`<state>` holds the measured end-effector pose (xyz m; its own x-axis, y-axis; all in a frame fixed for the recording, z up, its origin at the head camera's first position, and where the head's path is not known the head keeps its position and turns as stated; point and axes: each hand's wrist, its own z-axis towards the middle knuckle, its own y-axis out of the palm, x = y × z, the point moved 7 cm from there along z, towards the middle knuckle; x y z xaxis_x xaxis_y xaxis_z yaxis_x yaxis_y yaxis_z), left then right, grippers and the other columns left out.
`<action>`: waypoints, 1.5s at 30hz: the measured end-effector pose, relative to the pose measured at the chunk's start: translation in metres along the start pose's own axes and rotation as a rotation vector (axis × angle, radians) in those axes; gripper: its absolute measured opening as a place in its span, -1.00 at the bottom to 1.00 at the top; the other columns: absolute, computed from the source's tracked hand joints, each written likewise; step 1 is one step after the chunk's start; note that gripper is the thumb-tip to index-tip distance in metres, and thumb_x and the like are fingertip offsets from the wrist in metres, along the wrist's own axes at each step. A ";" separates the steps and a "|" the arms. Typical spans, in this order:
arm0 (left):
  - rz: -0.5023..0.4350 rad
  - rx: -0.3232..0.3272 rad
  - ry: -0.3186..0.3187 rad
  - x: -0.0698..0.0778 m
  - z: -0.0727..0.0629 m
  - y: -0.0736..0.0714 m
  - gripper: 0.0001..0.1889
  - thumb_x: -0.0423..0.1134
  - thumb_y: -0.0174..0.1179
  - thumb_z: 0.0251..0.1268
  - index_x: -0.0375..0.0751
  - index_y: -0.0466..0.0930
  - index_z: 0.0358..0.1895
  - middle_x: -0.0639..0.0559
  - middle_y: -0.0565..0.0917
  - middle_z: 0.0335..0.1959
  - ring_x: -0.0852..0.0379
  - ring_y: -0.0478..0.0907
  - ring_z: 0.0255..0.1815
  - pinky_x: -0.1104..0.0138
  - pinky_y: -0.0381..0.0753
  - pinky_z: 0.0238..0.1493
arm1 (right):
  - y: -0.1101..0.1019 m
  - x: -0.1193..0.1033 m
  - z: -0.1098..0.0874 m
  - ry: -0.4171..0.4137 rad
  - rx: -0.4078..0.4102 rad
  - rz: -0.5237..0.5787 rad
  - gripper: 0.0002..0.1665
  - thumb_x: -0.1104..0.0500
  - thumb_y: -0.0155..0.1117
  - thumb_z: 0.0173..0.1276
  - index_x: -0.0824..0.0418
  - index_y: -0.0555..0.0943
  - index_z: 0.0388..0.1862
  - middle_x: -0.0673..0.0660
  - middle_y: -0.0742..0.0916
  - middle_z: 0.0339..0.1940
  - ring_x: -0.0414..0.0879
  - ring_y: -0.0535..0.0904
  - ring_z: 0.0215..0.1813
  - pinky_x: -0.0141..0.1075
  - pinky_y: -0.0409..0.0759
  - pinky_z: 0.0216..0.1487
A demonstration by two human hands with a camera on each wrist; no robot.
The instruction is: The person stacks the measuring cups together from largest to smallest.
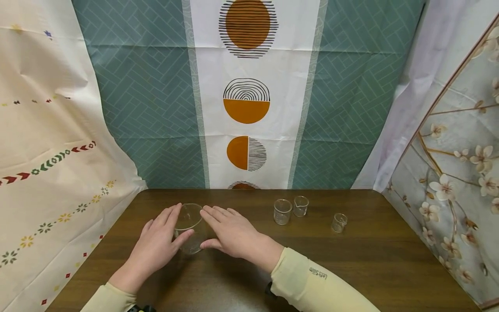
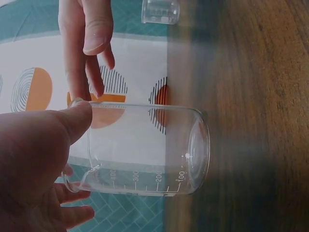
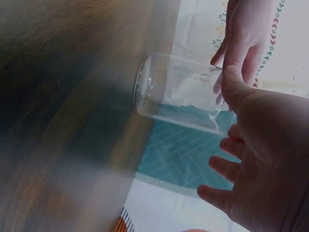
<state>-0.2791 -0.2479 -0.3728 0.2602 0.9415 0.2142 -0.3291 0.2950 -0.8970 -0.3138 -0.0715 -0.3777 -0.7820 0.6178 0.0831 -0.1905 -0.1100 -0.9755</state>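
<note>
A large clear glass beaker (image 1: 192, 245) with white graduation marks stands upright on the left part of the wooden table. My left hand (image 1: 156, 242) is at its left side, fingers straight and thumb apart from them. From the other side my right hand (image 1: 235, 234) reaches in, its straight fingertips right at the rim. Seen from the left wrist, the left thumb overlaps the rim of the beaker (image 2: 140, 150) and other fingers show beyond it. The right wrist view has the right hand's fingers (image 3: 224, 169) spread out beside the glass.
Two smaller glass beakers (image 1: 282, 212) (image 1: 300, 206) stand close together right of the table's middle, toward the back. Farther right is another tiny beaker (image 1: 339, 223). A patterned cloth (image 1: 249, 112) hangs behind the table (image 1: 351, 268), with more cloth along both sides.
</note>
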 end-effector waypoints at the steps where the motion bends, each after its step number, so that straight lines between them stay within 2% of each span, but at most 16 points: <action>1: 0.000 -0.002 -0.001 0.000 0.000 0.000 -0.09 0.11 0.38 0.59 -0.44 0.23 0.68 -0.46 0.45 0.55 -0.44 0.41 0.56 -0.48 0.30 0.41 | 0.000 0.000 -0.001 -0.004 0.000 0.001 0.07 -0.50 0.03 0.65 0.09 0.16 0.85 0.04 0.28 0.82 -0.01 0.26 0.76 -0.02 0.29 0.68; 8: -0.006 -0.013 -0.009 0.002 0.001 0.002 -0.05 0.15 0.39 0.57 -0.43 0.21 0.70 -0.46 0.47 0.54 -0.44 0.41 0.56 -0.48 0.27 0.44 | -0.001 0.002 -0.004 -0.019 0.015 -0.009 0.03 -0.46 0.07 0.66 0.11 0.20 0.84 0.05 0.32 0.80 -0.02 0.29 0.74 -0.09 0.30 0.67; 16: -0.013 -0.012 -0.005 0.006 0.004 0.003 -0.03 0.14 0.41 0.55 -0.45 0.19 0.70 -0.49 0.49 0.51 -0.44 0.45 0.52 -0.47 0.28 0.45 | -0.004 0.004 -0.008 -0.029 0.031 -0.013 0.03 -0.45 0.09 0.66 0.16 0.24 0.81 0.09 0.35 0.79 -0.02 0.31 0.73 -0.09 0.32 0.66; 26: -0.031 -0.013 -0.008 0.011 0.007 0.005 -0.01 0.16 0.41 0.54 -0.45 0.18 0.71 -0.47 0.50 0.51 -0.42 0.46 0.52 -0.45 0.26 0.47 | -0.005 0.008 -0.012 -0.021 0.038 -0.015 -0.07 -0.36 0.06 0.73 0.18 0.28 0.79 0.12 0.37 0.77 -0.01 0.34 0.72 -0.11 0.34 0.65; 37: -0.033 0.005 0.015 0.021 0.013 0.006 -0.01 0.15 0.47 0.48 -0.46 0.24 0.68 -0.45 0.55 0.48 -0.39 0.50 0.50 -0.44 0.30 0.46 | -0.006 0.016 -0.021 0.000 0.035 0.017 -0.05 -0.35 0.13 0.71 0.19 0.29 0.78 0.13 0.37 0.78 -0.01 0.32 0.73 -0.10 0.33 0.65; 45: -0.040 0.011 0.016 0.026 0.016 0.009 0.00 0.15 0.49 0.45 -0.45 0.27 0.67 -0.45 0.57 0.45 -0.40 0.53 0.47 -0.42 0.32 0.46 | -0.010 0.020 -0.027 -0.015 0.062 0.015 -0.09 -0.32 0.14 0.73 0.22 0.33 0.76 0.15 0.41 0.75 -0.01 0.35 0.71 -0.11 0.35 0.64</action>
<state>-0.2895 -0.2183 -0.3690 0.2880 0.9262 0.2432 -0.3284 0.3341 -0.8835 -0.3115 -0.0370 -0.3722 -0.7937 0.6040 0.0718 -0.2145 -0.1675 -0.9623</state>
